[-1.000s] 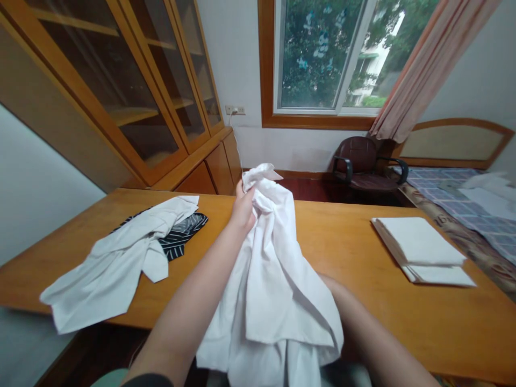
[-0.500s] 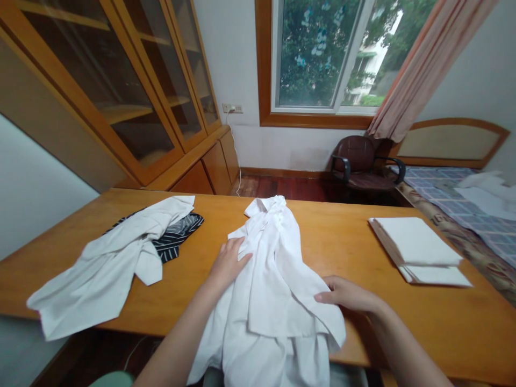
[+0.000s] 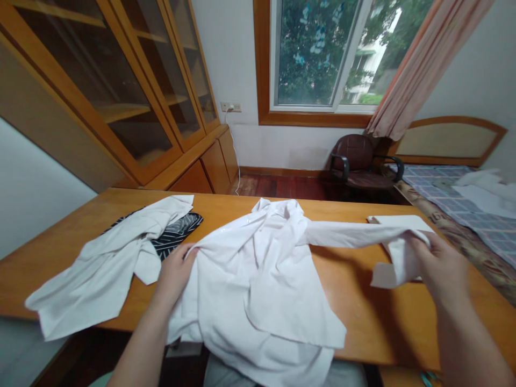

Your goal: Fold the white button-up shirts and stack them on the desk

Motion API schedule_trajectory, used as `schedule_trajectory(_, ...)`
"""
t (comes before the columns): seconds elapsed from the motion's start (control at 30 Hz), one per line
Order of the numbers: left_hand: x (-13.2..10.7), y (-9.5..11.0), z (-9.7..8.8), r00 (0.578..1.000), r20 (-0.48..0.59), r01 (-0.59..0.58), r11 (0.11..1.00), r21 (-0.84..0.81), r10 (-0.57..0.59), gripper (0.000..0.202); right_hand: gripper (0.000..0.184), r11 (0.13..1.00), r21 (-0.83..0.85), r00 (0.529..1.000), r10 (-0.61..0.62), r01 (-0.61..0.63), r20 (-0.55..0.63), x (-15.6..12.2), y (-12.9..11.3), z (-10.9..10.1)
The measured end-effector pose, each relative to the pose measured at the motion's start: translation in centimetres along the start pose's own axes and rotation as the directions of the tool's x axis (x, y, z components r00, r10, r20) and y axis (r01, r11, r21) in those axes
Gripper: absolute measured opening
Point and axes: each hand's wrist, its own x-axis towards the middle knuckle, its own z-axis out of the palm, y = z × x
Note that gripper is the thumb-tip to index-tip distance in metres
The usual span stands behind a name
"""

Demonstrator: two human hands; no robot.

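A white shirt [image 3: 258,279] lies loosely spread on the wooden table [image 3: 346,322], its collar toward the far edge and its hem hanging over the near one. My left hand [image 3: 177,271] pinches the cloth at the shirt's left side. Out to the right, my right hand [image 3: 437,263] grips one sleeve near the cuff and stretches it taut, raised above the tabletop. The cuff end droops below my fingers. Part of a white folded stack [image 3: 421,221] is hidden behind that sleeve and hand.
More white clothing [image 3: 100,269] lies crumpled at the table's left, over a black striped cloth [image 3: 177,236]. Glass-door cabinets [image 3: 133,91] stand behind on the left. A brown armchair [image 3: 355,156] and a bed [image 3: 439,188] are beyond the table.
My right hand has moved right and up, drawing out a sleeve. My left hand has shifted left with the shirt's side, so the shirt is spread wider.
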Motion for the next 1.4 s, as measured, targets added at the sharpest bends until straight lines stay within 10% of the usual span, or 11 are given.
schedule_trajectory(0.07, 0.9, -0.7, -1.9, 0.991, -0.126, 0.051, 0.999, 0.001, -0.050, 0.038, 0.049, 0.980, -0.194, 0.979, -0.088, 0.052, -0.184, 0.8, 1.0, -1.0)
schedule_trajectory(0.17, 1.7, -1.1, -3.6, 0.986, -0.142, 0.089, 0.995, -0.033, -0.093, 0.037, 0.045, 0.917, -0.377, 0.973, -0.194, 0.133, -0.129, 1.4, 2.6, -1.1)
schedule_trajectory(0.3, 1.2, 0.5, -4.2, 0.993, 0.104, 0.054, 0.998, -0.040, -0.050, 0.038, 0.037, 0.884, -0.389, 0.964, -0.206, 0.257, 0.169, 0.9, 4.1, 1.1)
schedule_trajectory(0.43, -0.6, 3.8, -4.0, 0.946, 0.318, -0.048, 0.998, -0.041, 0.059, 0.034, 0.043, 0.832, -0.392, 0.918, -0.380, 0.393, 0.116, -1.2, 2.3, 4.0)
schedule_trajectory(0.57, -2.7, 6.9, -2.0, 0.877, 0.406, -0.226, 0.966, -0.124, 0.257, 0.028, 0.033, 0.768, -0.026, 0.761, -0.630, 0.640, 0.157, -4.5, -2.2, 7.5)
schedule_trajectory(0.83, -7.0, 11.0, 3.4, 0.530, 0.627, -0.478, 0.812, -0.335, 0.571, 0.035, 0.053, 0.647, 0.516, 0.413, -0.759, 0.562, 0.503, -12.2, -9.5, 16.2)
schedule_trajectory(0.97, -7.6, 12.2, 2.9, 0.511, 0.653, -0.355, 0.829, -0.432, 0.559, 0.033, 0.044, 0.583, 0.597, 0.306, -0.807, 0.551, 0.505, -13.9, -10.4, 19.5)
schedule_trajectory(1.07, -6.8, 11.5, 2.2, 0.589, 0.641, -0.249, 0.865, -0.436, 0.493, 0.032, 0.017, 0.573, 0.578, 0.309, -0.812, 0.581, 0.495, -14.3, -10.1, 20.7)
schedule_trajectory(1.17, -5.0, 9.4, 2.0, 0.756, 0.549, -0.159, 0.914, -0.374, 0.356, 0.031, 0.011, 0.597, 0.580, 0.364, -0.800, 0.554, 0.476, -14.4, -9.6, 20.7)
schedule_trajectory(1.27, -3.2, 6.5, 2.5, 0.888, 0.375, -0.185, 0.953, -0.239, 0.267, 0.025, 0.011, 0.645, 0.626, 0.525, -0.749, 0.438, 0.404, -14.4, -8.9, 20.2)
schedule_trajectory(1.4, -1.9, 3.7, 4.2, 0.897, 0.374, -0.183, 0.968, -0.174, 0.237, 0.038, 0.010, 0.614, 0.733, 0.809, -0.568, 0.293, 0.153, -14.6, -7.7, 20.4)
